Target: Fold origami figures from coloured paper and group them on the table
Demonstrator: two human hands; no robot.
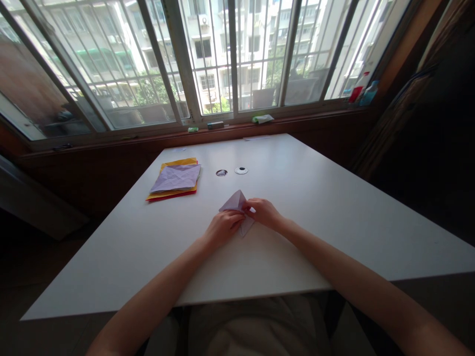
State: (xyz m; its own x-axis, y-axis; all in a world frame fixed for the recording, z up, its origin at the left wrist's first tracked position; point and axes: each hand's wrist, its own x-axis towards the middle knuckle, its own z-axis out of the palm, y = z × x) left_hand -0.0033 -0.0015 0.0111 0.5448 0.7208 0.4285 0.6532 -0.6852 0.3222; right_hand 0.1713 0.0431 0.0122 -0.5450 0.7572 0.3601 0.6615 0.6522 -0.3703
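Note:
A folded sheet of pale purple paper (234, 200) lies on the white table (297, 198) in front of me, its peak pointing away and a lower corner toward me. My left hand (225, 223) rests over its left and middle part, fingers laid across the paper and pressing it down. On the right side, my right hand (261, 211) pinches the paper's edge between thumb and fingers. Both hands meet near the middle of the paper, so the folds there are partly hidden.
To the left lies a stack of creased purple, yellow and red paper (176, 178). Beyond my hands are a round hole (221, 173) in the tabletop and a white ring-shaped cover (241, 170). Small items, including a green-and-white packet (262, 119), sit on the windowsill; bottles (369, 93) stand at its right.

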